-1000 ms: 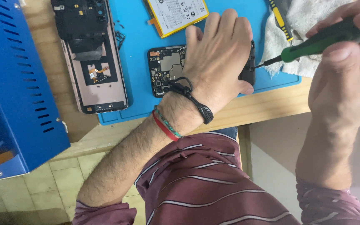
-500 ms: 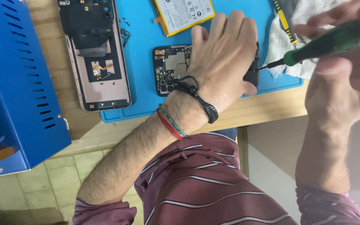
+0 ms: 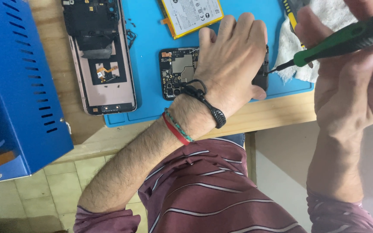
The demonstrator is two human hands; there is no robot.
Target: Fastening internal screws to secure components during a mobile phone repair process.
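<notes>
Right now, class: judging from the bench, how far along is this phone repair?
Done: the phone shell lies opened, with its battery and circuit board out on the blue mat. In hand: the left hand pins the board while the right hand works the green screwdriver at its edge. Left: nothing reassembled yet.

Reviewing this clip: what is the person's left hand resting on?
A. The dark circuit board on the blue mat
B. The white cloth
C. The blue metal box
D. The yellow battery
A: the left hand lies flat over the dark circuit board on the blue mat, while the right hand points a green-handled screwdriver at the board's edge.
</notes>
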